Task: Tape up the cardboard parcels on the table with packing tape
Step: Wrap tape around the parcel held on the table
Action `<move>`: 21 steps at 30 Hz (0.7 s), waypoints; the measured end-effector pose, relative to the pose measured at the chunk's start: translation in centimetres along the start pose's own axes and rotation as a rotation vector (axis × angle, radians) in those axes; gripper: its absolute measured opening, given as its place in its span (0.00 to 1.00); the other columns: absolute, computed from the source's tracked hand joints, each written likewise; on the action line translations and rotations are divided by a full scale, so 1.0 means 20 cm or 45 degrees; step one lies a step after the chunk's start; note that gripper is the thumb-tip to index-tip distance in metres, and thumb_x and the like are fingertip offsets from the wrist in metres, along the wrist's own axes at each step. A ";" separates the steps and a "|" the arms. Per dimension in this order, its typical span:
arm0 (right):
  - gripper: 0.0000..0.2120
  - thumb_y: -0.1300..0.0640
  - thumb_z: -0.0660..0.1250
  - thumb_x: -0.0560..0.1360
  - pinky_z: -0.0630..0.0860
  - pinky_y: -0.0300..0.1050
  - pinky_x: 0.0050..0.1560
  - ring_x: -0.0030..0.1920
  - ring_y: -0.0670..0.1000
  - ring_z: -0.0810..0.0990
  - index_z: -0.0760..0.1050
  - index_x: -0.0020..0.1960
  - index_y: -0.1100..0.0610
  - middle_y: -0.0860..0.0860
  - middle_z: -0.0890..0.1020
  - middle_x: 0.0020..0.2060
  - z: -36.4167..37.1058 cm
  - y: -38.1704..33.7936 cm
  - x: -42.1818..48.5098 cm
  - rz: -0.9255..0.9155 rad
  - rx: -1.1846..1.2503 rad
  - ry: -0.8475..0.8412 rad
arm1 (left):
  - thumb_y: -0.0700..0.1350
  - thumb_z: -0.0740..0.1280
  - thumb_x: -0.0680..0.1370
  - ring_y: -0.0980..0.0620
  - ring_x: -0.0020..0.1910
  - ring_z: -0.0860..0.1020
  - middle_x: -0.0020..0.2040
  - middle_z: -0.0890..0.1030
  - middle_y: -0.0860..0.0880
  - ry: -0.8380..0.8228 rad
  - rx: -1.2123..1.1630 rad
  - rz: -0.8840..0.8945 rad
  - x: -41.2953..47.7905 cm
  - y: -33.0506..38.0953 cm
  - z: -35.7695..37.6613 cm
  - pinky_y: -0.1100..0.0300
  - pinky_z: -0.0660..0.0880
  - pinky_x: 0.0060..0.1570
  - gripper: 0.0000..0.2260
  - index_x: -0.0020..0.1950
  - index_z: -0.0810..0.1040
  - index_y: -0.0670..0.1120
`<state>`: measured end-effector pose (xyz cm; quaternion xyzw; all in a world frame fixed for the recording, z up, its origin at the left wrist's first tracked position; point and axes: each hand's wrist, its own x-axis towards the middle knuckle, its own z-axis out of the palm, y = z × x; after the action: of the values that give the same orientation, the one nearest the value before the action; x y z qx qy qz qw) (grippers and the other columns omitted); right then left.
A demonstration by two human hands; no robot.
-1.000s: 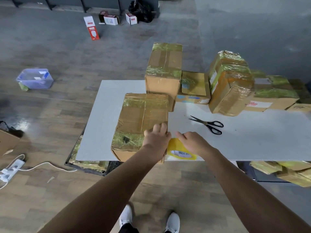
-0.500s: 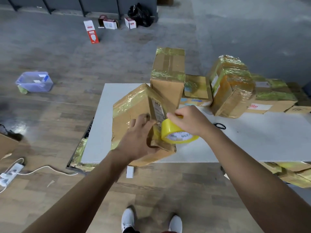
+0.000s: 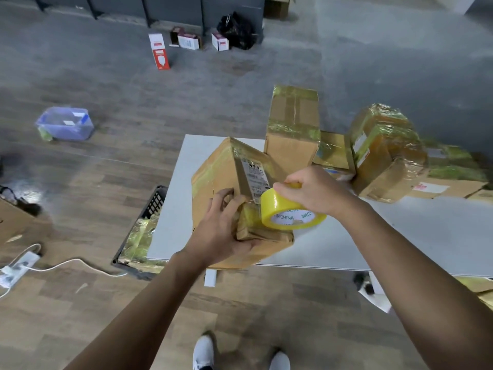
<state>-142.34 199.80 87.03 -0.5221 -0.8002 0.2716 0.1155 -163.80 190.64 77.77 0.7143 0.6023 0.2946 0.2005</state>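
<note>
A cardboard parcel with bands of tape and a printed label stands tilted on its near edge at the front of the white table. My left hand grips its near end, fingers curled over the taped flap. My right hand holds a yellow roll of packing tape right against the parcel's near right side. Other taped parcels stand behind: a tall one, a flat one and a bulky wrapped one.
More wrapped parcels lie at the table's far right. A black crate of parcels sits under the table's left end. On the floor are a power strip with cable, a blue tub and small boxes.
The parcel lay flat a second ago; my left hand has tipped it up onto its near edge. My right hand lifted the tape roll from the table up to the parcel's side.
</note>
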 end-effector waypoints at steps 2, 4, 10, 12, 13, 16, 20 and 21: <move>0.26 0.41 0.65 0.77 0.56 0.46 0.30 0.29 0.51 0.60 0.60 0.29 0.56 0.50 0.60 0.24 -0.02 -0.02 -0.01 0.034 -0.260 -0.025 | 0.64 0.74 0.60 0.47 0.65 0.65 0.70 0.64 0.44 0.015 -0.018 0.060 0.00 -0.03 0.00 0.58 0.66 0.63 0.41 0.70 0.68 0.52; 0.26 0.40 0.64 0.77 0.56 0.45 0.29 0.29 0.51 0.62 0.60 0.29 0.55 0.51 0.61 0.25 -0.02 -0.03 -0.02 0.080 -0.340 -0.060 | 0.65 0.73 0.61 0.46 0.64 0.68 0.69 0.65 0.44 0.032 -0.044 0.110 -0.01 -0.07 0.00 0.59 0.67 0.64 0.40 0.69 0.67 0.54; 0.26 0.40 0.63 0.77 0.60 0.46 0.31 0.29 0.51 0.65 0.69 0.33 0.60 0.53 0.65 0.26 0.06 -0.12 0.04 -0.039 -0.278 -0.061 | 0.63 0.75 0.62 0.52 0.69 0.66 0.70 0.61 0.50 0.015 -0.163 0.091 -0.04 -0.22 -0.06 0.67 0.63 0.68 0.40 0.70 0.66 0.58; 0.24 0.41 0.64 0.77 0.65 0.47 0.34 0.32 0.51 0.70 0.77 0.38 0.62 0.56 0.73 0.30 0.06 -0.12 0.07 -0.076 -0.157 -0.099 | 0.62 0.75 0.61 0.53 0.72 0.64 0.70 0.62 0.50 0.007 -0.162 0.049 -0.05 -0.26 -0.10 0.60 0.64 0.71 0.41 0.71 0.64 0.58; 0.22 0.42 0.65 0.77 0.67 0.48 0.36 0.33 0.50 0.71 0.78 0.39 0.61 0.56 0.75 0.31 0.05 -0.11 0.07 -0.088 -0.047 -0.105 | 0.61 0.75 0.61 0.53 0.73 0.63 0.70 0.62 0.50 0.003 -0.163 0.021 -0.05 -0.27 -0.11 0.56 0.65 0.71 0.41 0.72 0.64 0.57; 0.24 0.43 0.66 0.77 0.62 0.46 0.36 0.32 0.47 0.66 0.75 0.37 0.64 0.54 0.68 0.29 0.08 -0.13 0.08 -0.091 0.168 -0.066 | 0.58 0.74 0.62 0.52 0.73 0.63 0.71 0.62 0.51 -0.044 -0.155 -0.060 -0.07 -0.30 -0.18 0.49 0.68 0.70 0.44 0.75 0.63 0.51; 0.27 0.42 0.65 0.77 0.59 0.47 0.36 0.32 0.48 0.63 0.71 0.36 0.67 0.53 0.65 0.30 0.17 -0.20 0.11 -0.087 0.181 -0.001 | 0.56 0.76 0.66 0.48 0.77 0.55 0.78 0.56 0.48 -0.149 0.142 -0.148 -0.06 -0.24 -0.22 0.53 0.61 0.73 0.50 0.80 0.51 0.46; 0.28 0.42 0.65 0.77 0.59 0.47 0.36 0.32 0.49 0.63 0.71 0.36 0.67 0.53 0.64 0.30 0.18 -0.22 0.12 -0.091 0.167 -0.002 | 0.56 0.76 0.67 0.46 0.78 0.51 0.79 0.52 0.46 -0.163 0.248 -0.148 -0.05 -0.21 -0.21 0.50 0.57 0.75 0.52 0.80 0.47 0.44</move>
<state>-148.46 199.56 86.24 -0.4844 -0.7988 0.3196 0.1586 -169.89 190.18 78.03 0.7116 0.6544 0.1763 0.1849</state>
